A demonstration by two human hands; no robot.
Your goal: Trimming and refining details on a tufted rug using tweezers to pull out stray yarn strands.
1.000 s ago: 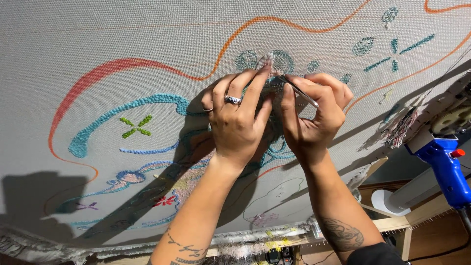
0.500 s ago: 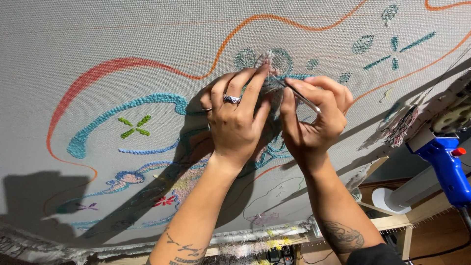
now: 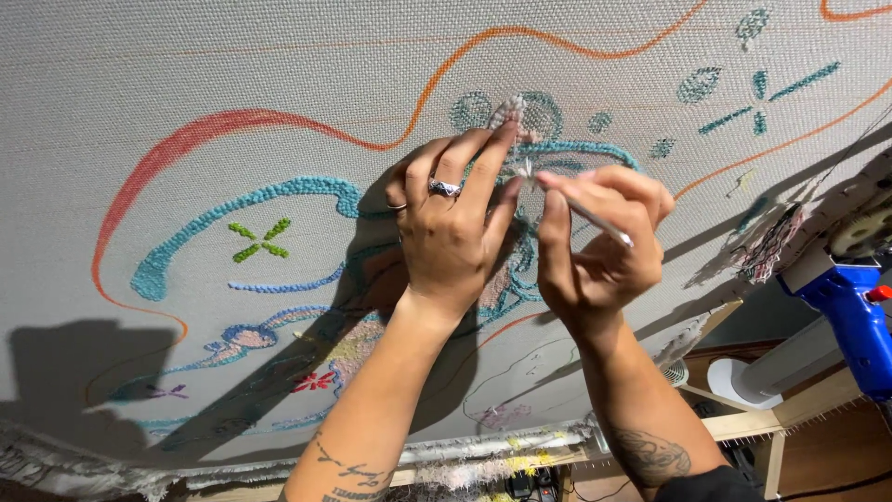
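Left hand (image 3: 451,223) pinches a pale yarn tuft (image 3: 507,112) against the cloth (image 3: 232,65), right hand (image 3: 595,246) just beside it clamped on a thin tool (image 3: 595,219) touching the stitches

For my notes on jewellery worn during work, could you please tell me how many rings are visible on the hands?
2, both on the left hand: a chunky silver ring on the middle finger, and a thin silver band on the finger beside it. Others may be hidden on the right hand.

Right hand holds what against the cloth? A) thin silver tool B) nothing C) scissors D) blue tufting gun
A: the right hand pinches a thin silver tool, tip at the yarn tuft under the left hand; the blue gun hangs apart.
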